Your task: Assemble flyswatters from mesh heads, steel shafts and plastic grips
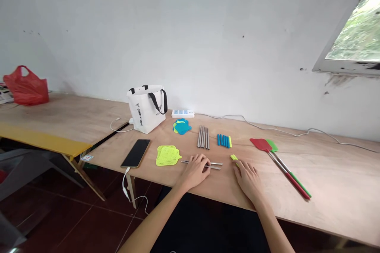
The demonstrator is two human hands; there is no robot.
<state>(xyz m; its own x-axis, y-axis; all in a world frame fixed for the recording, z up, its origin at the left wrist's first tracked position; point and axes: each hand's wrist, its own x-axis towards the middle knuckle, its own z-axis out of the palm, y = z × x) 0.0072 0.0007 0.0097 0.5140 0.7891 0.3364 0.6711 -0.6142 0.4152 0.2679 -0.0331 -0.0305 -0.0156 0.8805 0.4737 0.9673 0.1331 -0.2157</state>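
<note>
My left hand (196, 170) rests on the table with its fingers curled over metal rods (216, 163), whose ends stick out on both sides. Just left of it lie yellow mesh fly swatter heads (168, 155). Under the fingers of my right hand (247, 177) are yellow handle grips (234, 157), their far ends showing; the hand hides the rest. Beyond both hands lie a row of several metal rods (203, 137) and several blue handle grips (223, 140) with a yellow one beside them. Blue swatter heads (182, 126) are piled farther back, partly over yellow.
Red and green fly swatters (280, 166) lie on the right. A phone (135, 153) with a white cable lies at the left edge. Toward the wall stand a white bag (147, 110) and a power strip (183, 114). A red plastic bag (26, 87) sits on the neighbouring table.
</note>
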